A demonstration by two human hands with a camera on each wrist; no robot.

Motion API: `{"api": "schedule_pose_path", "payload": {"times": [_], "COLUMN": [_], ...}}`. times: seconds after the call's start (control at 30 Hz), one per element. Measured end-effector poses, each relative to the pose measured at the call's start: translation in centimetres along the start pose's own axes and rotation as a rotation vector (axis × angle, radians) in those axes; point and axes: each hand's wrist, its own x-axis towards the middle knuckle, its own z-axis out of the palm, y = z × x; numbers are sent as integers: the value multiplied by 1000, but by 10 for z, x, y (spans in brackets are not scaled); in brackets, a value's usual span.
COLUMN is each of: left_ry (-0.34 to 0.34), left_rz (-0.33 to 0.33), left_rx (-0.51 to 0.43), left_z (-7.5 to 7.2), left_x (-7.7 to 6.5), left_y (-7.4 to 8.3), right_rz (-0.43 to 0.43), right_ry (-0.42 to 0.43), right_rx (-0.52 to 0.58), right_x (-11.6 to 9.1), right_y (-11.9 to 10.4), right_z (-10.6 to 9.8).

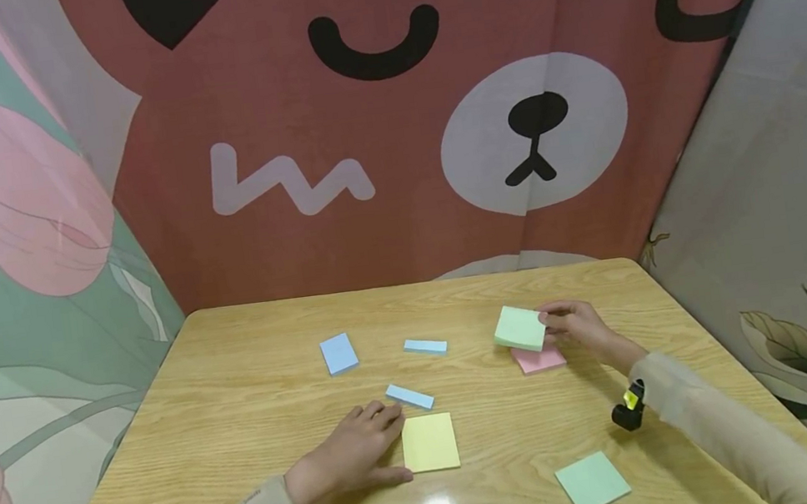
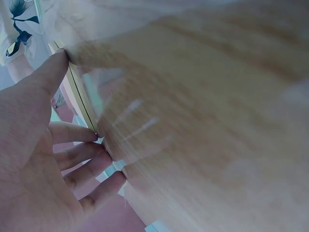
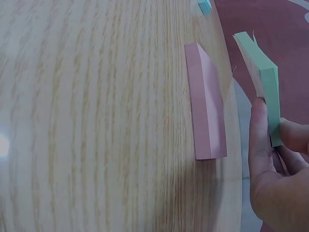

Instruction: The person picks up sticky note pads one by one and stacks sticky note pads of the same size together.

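In the head view my left hand (image 1: 356,451) rests at the left side of a yellow sticky note pad (image 1: 430,443) on the table. Its thumb and index finger touch opposite corners of that pad, holding it between them. My right hand (image 1: 585,330) pinches a light green sticky note pad (image 1: 519,328) at its right edge. In the right wrist view this green pad (image 3: 270,92) is held up off the tabletop, thumb on one face and fingers on the other. A pink sticky note pad (image 3: 205,104) lies on the table close by, partly covered by the green one in the head view.
A blue square pad (image 1: 340,354) lies at the back left. Two narrow blue pads, one farther back (image 1: 426,347) and one beside the left fingers (image 1: 409,397), lie mid-table. Another green pad (image 1: 593,482) is at the front right. Printed curtains (image 1: 401,235) surround the wooden table (image 1: 241,406).
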Motion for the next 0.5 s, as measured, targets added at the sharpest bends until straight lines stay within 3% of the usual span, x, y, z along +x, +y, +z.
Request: {"api": "schedule_pose_path", "payload": {"times": [0.17,0.5], "left_ry": [-6,-9], "left_rz": [0,1], "left_rx": [-3,-9], "left_z": [0,0], "left_x": [0,0], "left_y": [0,0], "right_rz": [2,7], "right_ry": [-7,-18], "right_rx": [8,-24], "right_x": [-12,-17], "right_y": [-16,-16], "right_z": [9,13]}}
